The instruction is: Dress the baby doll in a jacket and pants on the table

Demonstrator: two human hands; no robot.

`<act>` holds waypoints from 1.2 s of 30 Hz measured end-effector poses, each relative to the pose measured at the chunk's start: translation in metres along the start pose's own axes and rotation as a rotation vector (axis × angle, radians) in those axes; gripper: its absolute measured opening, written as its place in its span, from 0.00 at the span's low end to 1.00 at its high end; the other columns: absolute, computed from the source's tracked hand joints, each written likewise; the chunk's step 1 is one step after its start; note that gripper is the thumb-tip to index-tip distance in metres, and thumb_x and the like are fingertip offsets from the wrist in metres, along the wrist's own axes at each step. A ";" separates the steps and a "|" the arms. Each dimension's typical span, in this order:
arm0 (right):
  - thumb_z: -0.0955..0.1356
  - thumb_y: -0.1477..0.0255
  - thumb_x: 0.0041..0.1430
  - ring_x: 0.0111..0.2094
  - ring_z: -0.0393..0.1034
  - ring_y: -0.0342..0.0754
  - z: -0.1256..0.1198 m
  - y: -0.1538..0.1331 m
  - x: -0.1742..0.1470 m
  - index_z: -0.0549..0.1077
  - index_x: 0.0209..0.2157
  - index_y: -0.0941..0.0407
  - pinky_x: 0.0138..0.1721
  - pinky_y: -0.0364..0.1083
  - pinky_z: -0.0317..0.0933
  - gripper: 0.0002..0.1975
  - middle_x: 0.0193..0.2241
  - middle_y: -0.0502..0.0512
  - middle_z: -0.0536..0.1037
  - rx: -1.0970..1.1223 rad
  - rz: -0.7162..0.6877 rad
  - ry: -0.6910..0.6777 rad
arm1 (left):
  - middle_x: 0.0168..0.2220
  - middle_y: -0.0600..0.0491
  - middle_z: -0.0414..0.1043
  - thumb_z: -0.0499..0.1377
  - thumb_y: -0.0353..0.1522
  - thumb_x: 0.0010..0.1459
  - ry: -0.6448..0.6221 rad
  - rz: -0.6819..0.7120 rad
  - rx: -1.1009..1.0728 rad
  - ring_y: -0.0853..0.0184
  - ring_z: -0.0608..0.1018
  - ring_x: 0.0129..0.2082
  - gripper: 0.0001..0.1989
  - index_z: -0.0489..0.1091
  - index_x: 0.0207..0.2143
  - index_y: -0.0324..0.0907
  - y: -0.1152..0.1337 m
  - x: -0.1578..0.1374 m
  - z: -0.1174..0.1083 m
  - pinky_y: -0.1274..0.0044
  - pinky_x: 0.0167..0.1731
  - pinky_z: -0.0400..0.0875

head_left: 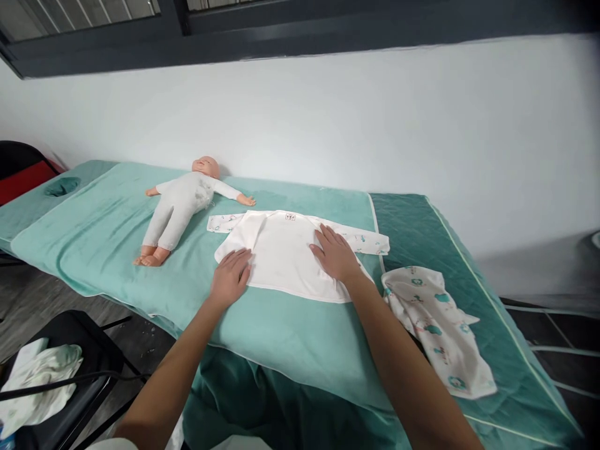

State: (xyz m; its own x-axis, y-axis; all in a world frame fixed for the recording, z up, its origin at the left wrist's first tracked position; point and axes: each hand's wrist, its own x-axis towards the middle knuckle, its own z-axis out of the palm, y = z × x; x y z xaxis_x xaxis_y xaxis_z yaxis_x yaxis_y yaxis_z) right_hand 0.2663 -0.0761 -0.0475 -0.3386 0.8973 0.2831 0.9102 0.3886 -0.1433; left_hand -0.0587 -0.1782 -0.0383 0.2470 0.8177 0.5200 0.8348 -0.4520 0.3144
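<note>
Head view, left grip (pixel 231 275) and right grip (pixel 335 254) palm-down on white shirt (pixel 285 253), both unclenched, well apart

A left hand (pixel 231 275) and a right hand (pixel 336 253) cover patches of a white shirt (pixel 281 250), whose neckline label (pixel 290 217) is too small to read. The right forearm (pixel 398 350) hides part of the hem and leaves the bottom edge. A grayish patch on a doll (pixel 175 203) is indistinct. The left edge crops cloths (pixel 44 381) on a chair (pixel 82 337); the top cuts a window (pixel 89 14).
</note>
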 end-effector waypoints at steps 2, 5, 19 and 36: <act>0.56 0.60 0.71 0.71 0.50 0.60 -0.002 -0.004 -0.005 0.63 0.66 0.60 0.68 0.60 0.50 0.29 0.71 0.64 0.55 -0.001 0.010 0.014 | 0.59 0.50 0.74 0.50 0.30 0.68 -0.035 0.027 -0.055 0.63 0.72 0.63 0.17 0.71 0.55 0.45 -0.001 -0.001 0.000 0.62 0.66 0.65; 0.56 0.60 0.71 0.71 0.50 0.61 -0.004 -0.014 -0.021 0.62 0.66 0.59 0.67 0.63 0.51 0.28 0.70 0.66 0.55 -0.001 0.039 0.036 | 0.55 0.51 0.77 0.49 0.31 0.68 -0.014 -0.018 -0.108 0.63 0.75 0.60 0.16 0.73 0.51 0.46 0.000 -0.006 -0.001 0.63 0.63 0.69; 0.56 0.56 0.70 0.72 0.45 0.61 -0.022 -0.107 -0.142 0.49 0.73 0.48 0.68 0.69 0.49 0.33 0.71 0.56 0.49 0.069 0.212 0.101 | 0.72 0.39 0.51 0.47 0.40 0.70 -0.264 -0.212 -0.034 0.54 0.53 0.73 0.29 0.56 0.67 0.33 -0.008 0.063 0.016 0.60 0.71 0.51; 0.61 0.56 0.67 0.69 0.54 0.59 -0.001 -0.249 0.139 0.57 0.67 0.56 0.68 0.61 0.52 0.32 0.68 0.64 0.61 0.707 0.033 0.056 | 0.67 0.43 0.62 0.53 0.41 0.67 0.195 -0.411 -0.057 0.54 0.60 0.70 0.24 0.67 0.60 0.41 -0.171 0.026 -0.138 0.57 0.69 0.54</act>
State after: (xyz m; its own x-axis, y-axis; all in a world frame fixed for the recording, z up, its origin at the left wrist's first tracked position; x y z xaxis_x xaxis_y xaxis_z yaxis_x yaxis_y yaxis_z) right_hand -0.0075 -0.0483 0.0282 -0.2833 0.9064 0.3133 0.5404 0.4208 -0.7287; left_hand -0.2627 -0.1287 0.0314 -0.2008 0.8535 0.4808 0.8143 -0.1274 0.5663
